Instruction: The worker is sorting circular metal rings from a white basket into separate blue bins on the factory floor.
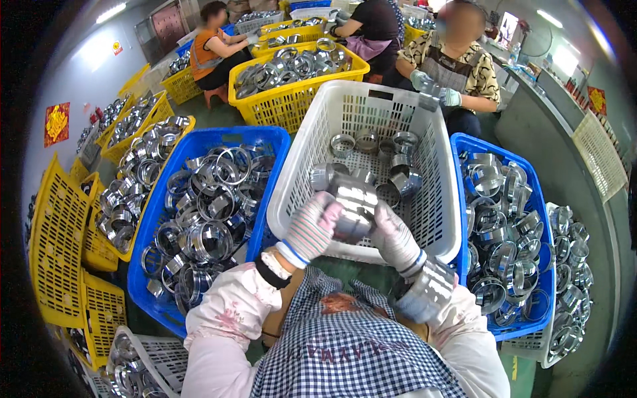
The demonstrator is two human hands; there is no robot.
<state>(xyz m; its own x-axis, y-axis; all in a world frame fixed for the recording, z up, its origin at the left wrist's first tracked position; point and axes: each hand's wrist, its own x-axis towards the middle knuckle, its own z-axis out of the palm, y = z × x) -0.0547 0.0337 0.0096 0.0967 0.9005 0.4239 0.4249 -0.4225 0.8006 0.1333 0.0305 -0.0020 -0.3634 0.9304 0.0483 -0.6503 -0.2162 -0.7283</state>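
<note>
A shiny metal ring (353, 204), wide-banded and blurred by motion, is held between my two hands over the near end of the white basket (434, 169). My left hand (309, 227), in a striped glove, closes on its left side. My right hand (397, 237), gloved too, grips its right side. At my right wrist is another shiny metal band (434, 282) with a grey-blue cloth (424, 309) beside it; how they are held there I cannot tell. Inside the white basket several metal rings (366, 140) stand and lie on the floor.
Blue baskets heaped with metal rings stand to the left (282, 156) and right (459, 142). Yellow baskets (265, 113) of rings are ahead and along the left. Across the white basket a gloved co-worker (464, 66) holds metal pieces; two more people sit farther back. A grey counter (531, 119) runs along the right.
</note>
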